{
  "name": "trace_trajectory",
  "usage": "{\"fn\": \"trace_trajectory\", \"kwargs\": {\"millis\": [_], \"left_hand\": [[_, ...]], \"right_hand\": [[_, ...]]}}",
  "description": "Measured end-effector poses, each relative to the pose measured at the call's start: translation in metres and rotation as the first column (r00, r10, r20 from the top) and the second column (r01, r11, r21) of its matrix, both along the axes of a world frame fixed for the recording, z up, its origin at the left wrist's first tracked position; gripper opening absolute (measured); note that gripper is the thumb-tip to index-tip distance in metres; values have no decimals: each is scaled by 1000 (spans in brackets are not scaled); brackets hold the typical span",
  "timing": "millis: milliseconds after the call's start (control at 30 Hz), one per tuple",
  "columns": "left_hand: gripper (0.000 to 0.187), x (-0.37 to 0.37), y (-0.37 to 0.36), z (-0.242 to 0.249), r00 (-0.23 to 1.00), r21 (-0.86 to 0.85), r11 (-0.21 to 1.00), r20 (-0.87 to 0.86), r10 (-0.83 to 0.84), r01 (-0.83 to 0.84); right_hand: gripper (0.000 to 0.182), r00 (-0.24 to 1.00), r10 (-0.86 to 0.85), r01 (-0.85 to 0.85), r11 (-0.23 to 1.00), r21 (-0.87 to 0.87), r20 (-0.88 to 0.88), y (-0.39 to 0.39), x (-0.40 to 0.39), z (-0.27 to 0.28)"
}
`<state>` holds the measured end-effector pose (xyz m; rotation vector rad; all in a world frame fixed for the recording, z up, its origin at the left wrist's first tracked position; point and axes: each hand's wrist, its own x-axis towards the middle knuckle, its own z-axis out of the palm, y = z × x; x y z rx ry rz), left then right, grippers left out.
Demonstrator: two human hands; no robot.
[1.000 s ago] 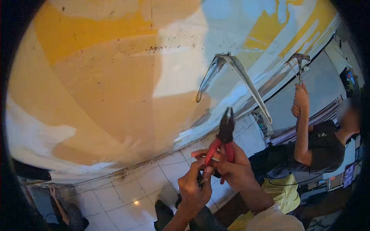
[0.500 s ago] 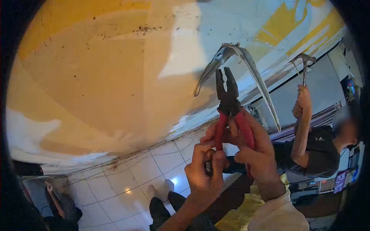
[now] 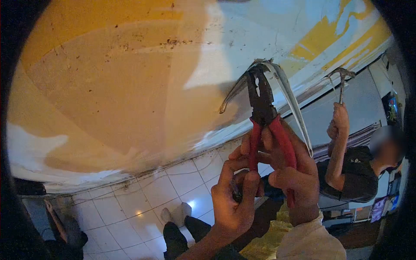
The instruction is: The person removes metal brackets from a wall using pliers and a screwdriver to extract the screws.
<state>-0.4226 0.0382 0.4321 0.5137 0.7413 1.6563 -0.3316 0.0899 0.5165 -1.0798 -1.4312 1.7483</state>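
Red-handled combination pliers (image 3: 263, 110) point up at the wall, held in both of my hands. My right hand (image 3: 301, 180) is wrapped round the right handle. My left hand (image 3: 236, 195) is closed with its fingers on the left handle, and a small dark thing shows between its thumb and fingers. The dark jaws are slightly parted, and their tips overlap the top of a bent metal bracket (image 3: 296, 110) on the wall. One narrow bracket arm slants down to the left of the pliers, a longer one to the right.
A painted wall (image 3: 121, 95) in yellow, tan and white fills the upper view. To the right, another person (image 3: 351, 175) holds a claw hammer (image 3: 342, 82) up near the wall. A second person (image 3: 65, 229) is at lower left. Below lies a white tiled floor (image 3: 130, 212).
The pliers have moved up relative to the bracket, so their jaw tips now overlap its top bend. Both hands keep hold of the handles, and the view has shifted slightly.
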Motion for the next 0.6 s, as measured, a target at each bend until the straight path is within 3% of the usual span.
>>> {"fn": "trace_trajectory", "kwargs": {"millis": [233,400,600], "left_hand": [[34,3,-4,1,989,-65,997,144,-41,50],[33,9,-1,-2,999,-29,999,44,18,-17],[31,4,-3,9,993,-52,997,105,-60,65]], "right_hand": [[84,996,39,-49,991,125,75,6,-3,-6],[82,999,-40,40,999,-22,7,-2,-11,6],[79,999,15,-16,1000,-26,-43,2,-6,8]]}}
